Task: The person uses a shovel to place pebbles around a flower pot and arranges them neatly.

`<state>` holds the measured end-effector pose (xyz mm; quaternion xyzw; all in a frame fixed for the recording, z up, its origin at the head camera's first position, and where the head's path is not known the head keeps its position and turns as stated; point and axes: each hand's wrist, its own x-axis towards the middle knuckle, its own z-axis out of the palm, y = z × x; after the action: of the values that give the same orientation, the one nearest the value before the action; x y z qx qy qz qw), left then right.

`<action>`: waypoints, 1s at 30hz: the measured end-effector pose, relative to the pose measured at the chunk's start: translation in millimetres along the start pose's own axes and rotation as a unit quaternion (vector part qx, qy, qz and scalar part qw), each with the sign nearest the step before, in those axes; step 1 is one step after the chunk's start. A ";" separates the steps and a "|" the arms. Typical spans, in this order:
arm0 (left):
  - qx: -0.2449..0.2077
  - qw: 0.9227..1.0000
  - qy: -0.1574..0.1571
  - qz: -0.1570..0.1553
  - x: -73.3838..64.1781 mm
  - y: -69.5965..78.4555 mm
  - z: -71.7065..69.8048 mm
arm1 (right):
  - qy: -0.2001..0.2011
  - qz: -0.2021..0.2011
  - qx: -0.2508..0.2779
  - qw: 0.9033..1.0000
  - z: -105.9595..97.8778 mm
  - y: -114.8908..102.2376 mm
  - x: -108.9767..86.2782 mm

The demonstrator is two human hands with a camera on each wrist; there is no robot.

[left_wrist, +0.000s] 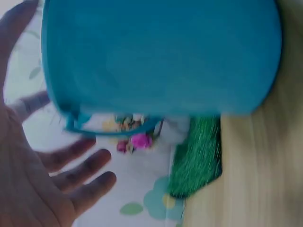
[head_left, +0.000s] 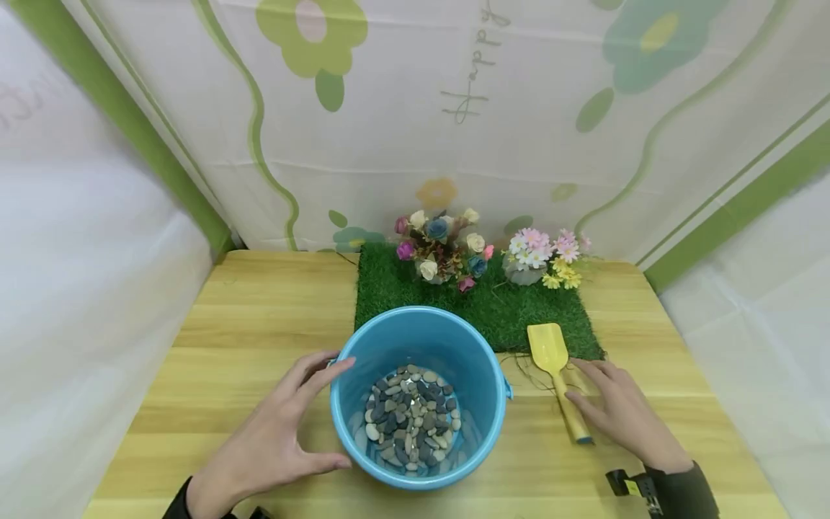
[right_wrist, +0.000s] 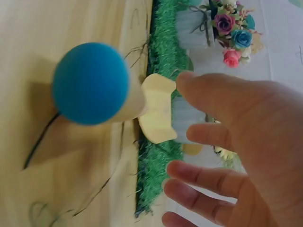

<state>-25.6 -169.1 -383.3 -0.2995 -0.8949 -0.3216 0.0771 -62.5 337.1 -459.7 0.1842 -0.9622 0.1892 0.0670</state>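
Note:
A blue bucket stands upright on the table, with a layer of grey, white and dark pebbles at its bottom. My left hand is at the bucket's left side, thumb and fingers spread near the rim; whether a fingertip touches it I cannot tell. In the left wrist view those fingers are apart and the bucket's handle hangs by them. To the right lies a yellow toy shovel with a blue handle end. Close beside its handle, my right hand hovers with loosely bent fingers, gripping nothing.
Behind the bucket is a green artificial grass mat, the shovel's blade at its front edge. Two pots of artificial flowers stand on the mat. Thin dry strands lie near the shovel. A patterned curtain hangs behind the table.

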 end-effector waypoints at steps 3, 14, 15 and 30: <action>0.000 0.999 -0.006 -0.048 -1.9 7.0 4.8 | 0.007 0.017 0.000 1.000 1.3 2.9 -3.8; -0.025 0.994 -0.026 -0.104 -5.1 15.9 15.5 | -0.041 0.080 0.010 0.996 15.2 -3.7 0.7; -0.034 0.994 -0.026 -0.097 -4.4 15.5 17.2 | -0.042 0.082 0.012 0.996 17.2 -5.0 2.1; -0.124 0.989 0.027 -0.081 -7.7 10.3 42.0 | 0.002 0.074 0.007 0.997 35.5 -5.9 7.7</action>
<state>-11.1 -140.4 -413.3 -0.2243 -0.8670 -0.4435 0.0367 -69.4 315.7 -488.9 0.1127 -0.9716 0.2011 0.0535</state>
